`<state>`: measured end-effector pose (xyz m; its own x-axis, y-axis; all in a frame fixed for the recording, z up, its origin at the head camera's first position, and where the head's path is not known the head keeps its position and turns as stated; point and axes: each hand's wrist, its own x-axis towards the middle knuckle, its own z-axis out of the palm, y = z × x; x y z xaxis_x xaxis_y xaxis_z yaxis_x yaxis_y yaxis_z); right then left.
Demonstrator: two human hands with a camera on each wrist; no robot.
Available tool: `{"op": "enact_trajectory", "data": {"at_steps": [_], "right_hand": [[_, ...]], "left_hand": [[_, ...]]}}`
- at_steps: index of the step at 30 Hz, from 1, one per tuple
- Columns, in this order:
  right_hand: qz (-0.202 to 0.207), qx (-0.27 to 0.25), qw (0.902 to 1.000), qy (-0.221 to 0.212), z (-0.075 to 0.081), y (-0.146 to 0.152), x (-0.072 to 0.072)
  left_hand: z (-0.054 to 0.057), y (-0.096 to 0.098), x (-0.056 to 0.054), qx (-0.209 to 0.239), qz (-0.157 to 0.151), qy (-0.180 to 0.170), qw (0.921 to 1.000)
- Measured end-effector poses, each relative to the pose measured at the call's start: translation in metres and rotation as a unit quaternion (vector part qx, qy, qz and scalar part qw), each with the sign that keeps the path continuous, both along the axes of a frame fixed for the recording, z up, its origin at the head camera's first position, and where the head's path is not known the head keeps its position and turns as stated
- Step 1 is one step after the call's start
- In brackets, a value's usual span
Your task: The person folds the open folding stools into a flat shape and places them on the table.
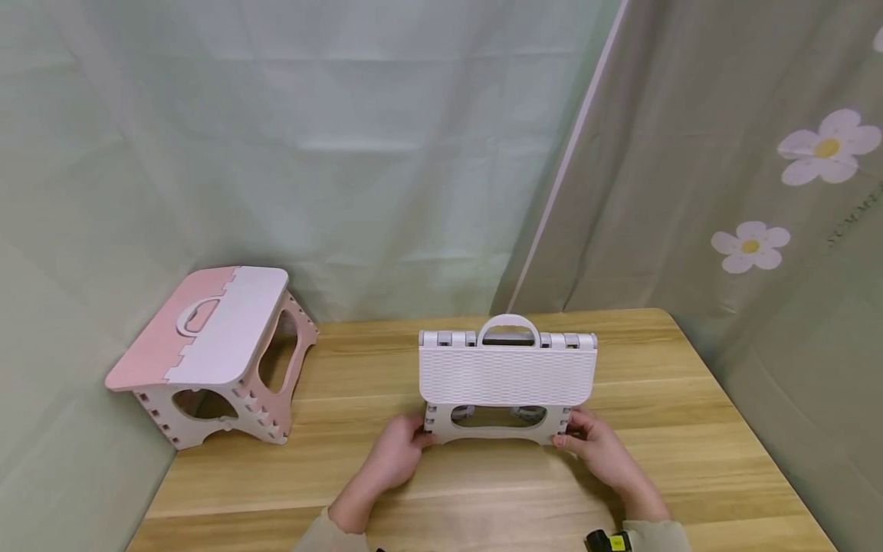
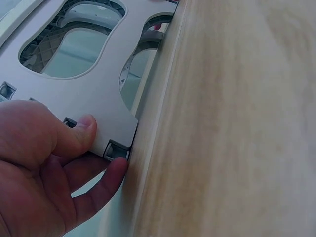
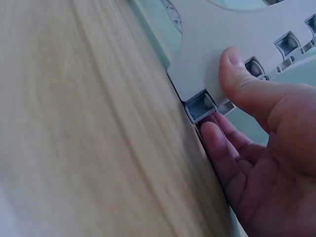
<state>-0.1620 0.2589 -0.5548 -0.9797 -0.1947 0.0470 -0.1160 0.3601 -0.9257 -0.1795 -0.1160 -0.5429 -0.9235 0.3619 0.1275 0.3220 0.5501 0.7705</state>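
A white folding stool (image 1: 507,376) stands partly folded on the wooden table, with a woven-textured panel towards me and a loop handle on top. Its near leg panel (image 2: 113,94) has an oval cut-out and hinge slots along the side edges. My left hand (image 1: 396,452) grips the lower left corner of that panel, thumb on the front face and fingers round the edge. At the lower right corner, my right hand (image 1: 596,448) holds it likewise, its thumb (image 3: 234,64) pressed on the face. The stool's far side is mostly hidden.
A pink and white folding stool (image 1: 207,330) stands unfolded at the left of the table (image 1: 359,506). Pale green curtains (image 1: 345,176) hang along the back and sides, with printed flowers (image 1: 750,247) at the right. A black device (image 1: 607,541) sits at the right wrist.
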Motion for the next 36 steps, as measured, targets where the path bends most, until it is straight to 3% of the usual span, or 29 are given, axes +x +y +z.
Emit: {"op": "enact_trajectory", "data": {"at_steps": [12, 20, 36], "right_hand": [[-0.002, -0.009, 0.9998, -0.016, -0.0014, 0.0026, -0.0012], [0.030, -0.006, 0.9994, -0.015, -0.0009, 0.0050, 0.0003], [0.027, 0.001, 0.9996, 0.006, -0.0049, 0.0073, 0.0010]], "left_hand": [[-0.0002, 0.0010, -0.0012, 0.019, 0.006, -0.011, 0.9997], [-0.0030, 0.0032, -0.0026, 0.056, 0.010, -0.027, 0.9980], [-0.0033, 0.0077, 0.0011, 0.027, 0.076, 0.050, 0.9955]]}}
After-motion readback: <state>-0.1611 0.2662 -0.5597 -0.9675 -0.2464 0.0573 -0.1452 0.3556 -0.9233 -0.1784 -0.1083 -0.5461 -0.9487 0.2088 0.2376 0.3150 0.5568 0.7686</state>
